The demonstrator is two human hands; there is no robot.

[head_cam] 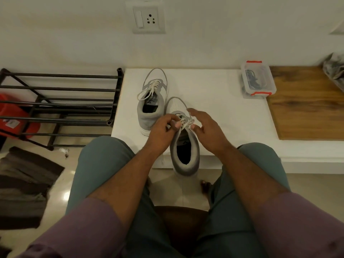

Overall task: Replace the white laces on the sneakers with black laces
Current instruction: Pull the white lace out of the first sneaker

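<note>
Two grey-and-white sneakers stand on a white platform (214, 116). The far sneaker (152, 101) has its white laces tied, with a loop hanging to the left. The near sneaker (183, 142) hangs its heel over the platform's front edge. My left hand (163, 127) pinches the near sneaker's white lace (183, 121) at the tongue. My right hand (203, 125) also pinches that lace with thumb and a finger, the other fingers spread above it. Black laces lie inside a clear box with red clips (257, 81) at the back right.
A black metal shoe rack (61, 103) stands left of the platform, with a red object (11, 116) behind it. A dark striped mat (24, 185) lies on the tiled floor at left. A wooden surface (307, 103) adjoins the platform on the right. A wall socket (148, 18) is above.
</note>
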